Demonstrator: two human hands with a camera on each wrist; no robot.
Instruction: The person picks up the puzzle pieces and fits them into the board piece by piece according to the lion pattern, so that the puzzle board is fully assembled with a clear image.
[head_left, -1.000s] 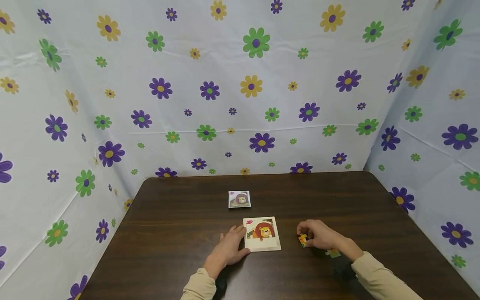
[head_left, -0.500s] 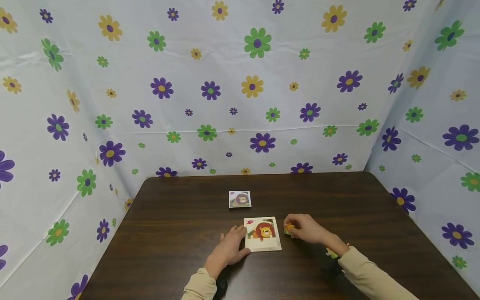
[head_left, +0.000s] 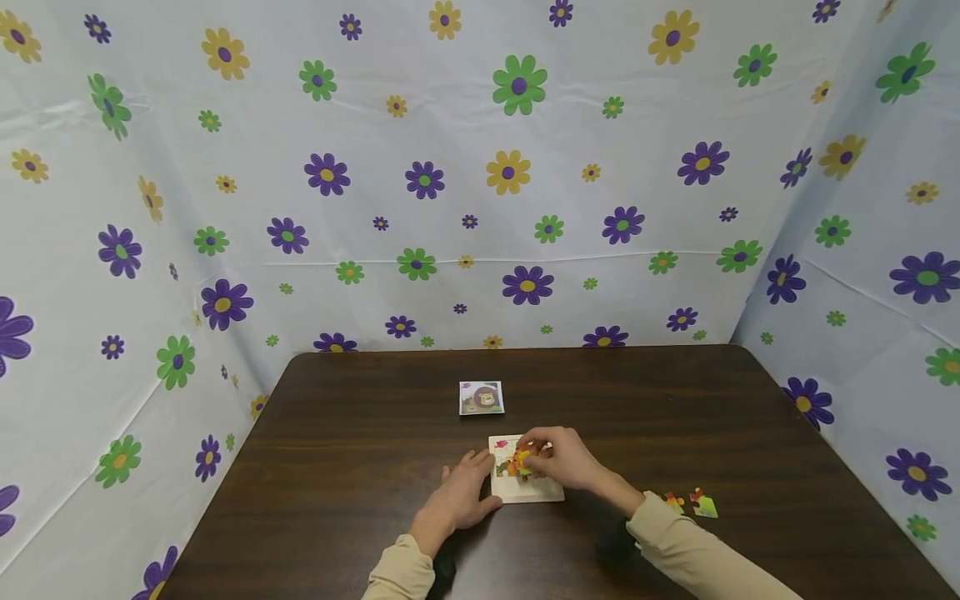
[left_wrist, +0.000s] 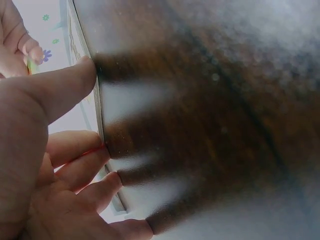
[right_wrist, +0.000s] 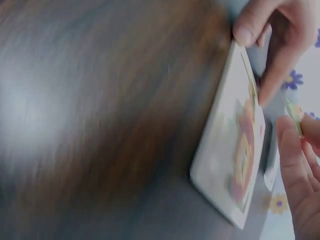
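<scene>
A pale wooden puzzle board with a partly assembled lion picture lies on the table. My left hand rests at its left side with extended fingers. In the left wrist view the thumb and fingertips touch down along the board's edge. Over the board, my right hand pinches a yellow-and-green puzzle piece between thumb and fingers. The right wrist view shows that piece raised above the board. My right hand hides much of the lion picture in the head view.
Loose puzzle pieces lie on the dark table beside my right forearm, which partly covers some. A small lion picture card lies beyond the board. A flowered white cloth hangs around the table's back and sides.
My right hand has carried the puzzle piece leftward from the table's right side to over the board. More loose pieces show behind the forearm. The left hand has stayed in place.
</scene>
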